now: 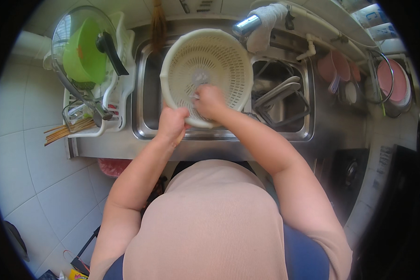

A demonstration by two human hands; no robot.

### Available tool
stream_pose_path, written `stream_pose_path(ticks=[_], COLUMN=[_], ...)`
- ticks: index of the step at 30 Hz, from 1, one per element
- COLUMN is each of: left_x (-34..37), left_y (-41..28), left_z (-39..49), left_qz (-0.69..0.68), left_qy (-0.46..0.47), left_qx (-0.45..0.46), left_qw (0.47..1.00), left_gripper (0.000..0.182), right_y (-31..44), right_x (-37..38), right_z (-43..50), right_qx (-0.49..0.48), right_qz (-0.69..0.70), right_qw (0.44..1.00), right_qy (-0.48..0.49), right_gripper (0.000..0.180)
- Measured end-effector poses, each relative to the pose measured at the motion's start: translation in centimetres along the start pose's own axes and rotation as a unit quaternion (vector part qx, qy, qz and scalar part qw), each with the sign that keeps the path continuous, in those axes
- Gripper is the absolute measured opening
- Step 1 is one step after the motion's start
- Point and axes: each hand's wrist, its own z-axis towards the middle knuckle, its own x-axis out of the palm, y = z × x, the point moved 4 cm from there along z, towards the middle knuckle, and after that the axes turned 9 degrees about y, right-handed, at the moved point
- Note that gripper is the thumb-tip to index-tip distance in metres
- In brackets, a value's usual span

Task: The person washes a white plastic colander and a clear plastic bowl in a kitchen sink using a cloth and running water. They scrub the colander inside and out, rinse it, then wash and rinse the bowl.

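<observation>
A large cream plastic colander [243, 70] is tilted over the left basin of a steel double sink [148, 134], its inside facing me. My left hand [173, 120] grips its near rim, at the lower left. Inside the colander is my right hand [208, 101], its fingers closed around a small whitish thing at the inner wall; what that thing is, I cannot tell. Part of the wall lies hidden behind the right hand.
A white dish rack [127, 70] at the left holds a green basin [85, 52], a glass lid and chopsticks [70, 131]. A cloth-wrapped faucet [248, 25] hangs behind the colander. Dishes and a dark rack [306, 110] occupy the right basin. Pink ladles [336, 66] hang at the right.
</observation>
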Motion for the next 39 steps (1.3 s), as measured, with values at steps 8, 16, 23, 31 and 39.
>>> stream_pose_path(ticks=[8, 16, 23, 31, 39], left_x=[0.0, -0.4, -0.5, -1.3, -1.4], left_y=[-0.2, 0.1, 0.0, 0.4, -0.2], left_z=[-0.4, 0.2, -0.3, 0.2, -0.7], left_qz=[-0.023, -0.015, 0.006, -0.031, -0.093], left_qy=[0.002, 0.025, -0.002, 0.021, 0.043], left_qx=[0.012, 0.005, 0.024, 0.004, 0.051], left_qw=[1.000, 1.000, 1.000, 0.999, 0.993], left_gripper=[0.062, 0.064, 0.063, 0.063, 0.057], right_y=[-2.8, 0.3, -2.6, -1.0, -5.0], right_x=[-1.9, -0.1, -0.9, 0.6, -4.6], right_z=[0.1, -0.3, 0.0, -0.4, 1.5], right_qx=[0.033, -0.085, 0.011, -0.126, -0.016], right_qz=[-0.104, 0.055, -0.222, -0.039, -0.160], right_qw=[0.993, 0.994, 0.974, 0.991, 0.984], right_qy=[0.043, 0.041, 0.041, 0.034, -0.079], right_gripper=[0.017, 0.012, 0.015, 0.012, 0.011])
